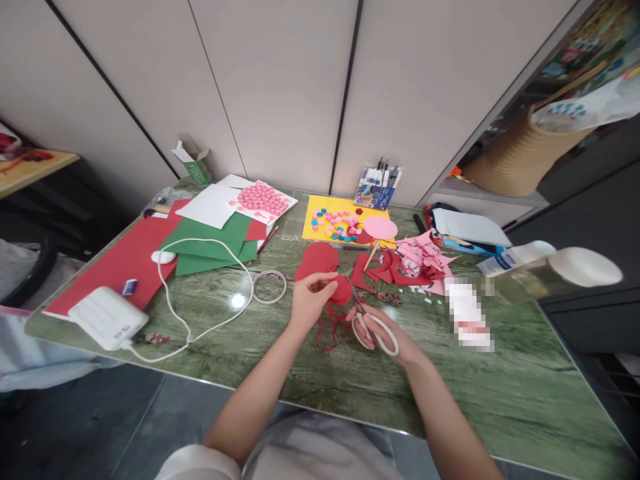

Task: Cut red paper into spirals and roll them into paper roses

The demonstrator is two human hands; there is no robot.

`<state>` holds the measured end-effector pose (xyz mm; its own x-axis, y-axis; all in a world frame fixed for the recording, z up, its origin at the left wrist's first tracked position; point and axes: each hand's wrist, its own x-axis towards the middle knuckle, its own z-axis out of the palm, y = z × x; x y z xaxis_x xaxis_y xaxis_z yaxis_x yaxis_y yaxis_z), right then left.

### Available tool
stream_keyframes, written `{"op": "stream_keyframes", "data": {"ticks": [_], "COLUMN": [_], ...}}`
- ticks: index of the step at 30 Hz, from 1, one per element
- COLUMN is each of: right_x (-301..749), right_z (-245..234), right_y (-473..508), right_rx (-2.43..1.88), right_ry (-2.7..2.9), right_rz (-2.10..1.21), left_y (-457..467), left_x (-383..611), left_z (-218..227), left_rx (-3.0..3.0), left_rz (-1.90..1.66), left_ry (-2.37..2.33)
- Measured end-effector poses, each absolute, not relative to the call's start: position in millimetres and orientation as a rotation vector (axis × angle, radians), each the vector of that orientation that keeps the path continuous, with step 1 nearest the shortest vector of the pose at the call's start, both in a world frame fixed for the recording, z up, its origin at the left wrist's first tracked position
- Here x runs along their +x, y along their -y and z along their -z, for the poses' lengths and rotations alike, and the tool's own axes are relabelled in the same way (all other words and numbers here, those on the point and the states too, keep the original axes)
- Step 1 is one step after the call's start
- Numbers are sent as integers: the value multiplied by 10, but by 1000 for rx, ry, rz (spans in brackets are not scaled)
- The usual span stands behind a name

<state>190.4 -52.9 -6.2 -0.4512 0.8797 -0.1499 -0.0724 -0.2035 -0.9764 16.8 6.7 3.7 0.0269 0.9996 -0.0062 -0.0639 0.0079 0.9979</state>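
Red paper piece (343, 291) sits over the near middle of the counter (500, 387), pinched at its left rim by the left grip (311, 300), thumb on top and fingers beneath. The right grip (384, 332) is curled through the white loops of the scissors (393, 345), whose blades point up and away to meet the piece's right edge. Whether the blades are parted or closed is too small to tell. The piece therefore lies between the 2 grips, touching the left one and met by the scissor tips from the right.

The cutting looks well under way but not finished. The piece already has a rounded outline, and thin red offcuts (330, 333) trail below it toward the near edge. Whether they hang from it or lie loose is unclear. Toward the far edge lie 1 finished-looking red disc (317, 257), other red shapes (380, 270) and a heap of pink scraps (425, 257), which suggests several pieces are done. A yellow sheet (325, 203) with coloured dots lies at the far edge. Green sheets (210, 243) and a white power bank (107, 317) occupy the left side.
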Motion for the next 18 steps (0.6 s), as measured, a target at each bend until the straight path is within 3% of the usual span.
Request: {"op": "stream_keyframes", "data": {"ticks": [18], "right_x": [1910], "right_z": [106], "right_y": [519], "right_rx": [-1077], "right_ry": [1331], "right_rz": [-1661], "left_y": [-23], "left_x": [251], "left_z": [-7], "left_rx": [1138], "left_rz": [-1214], "left_ry": [-1056]}}
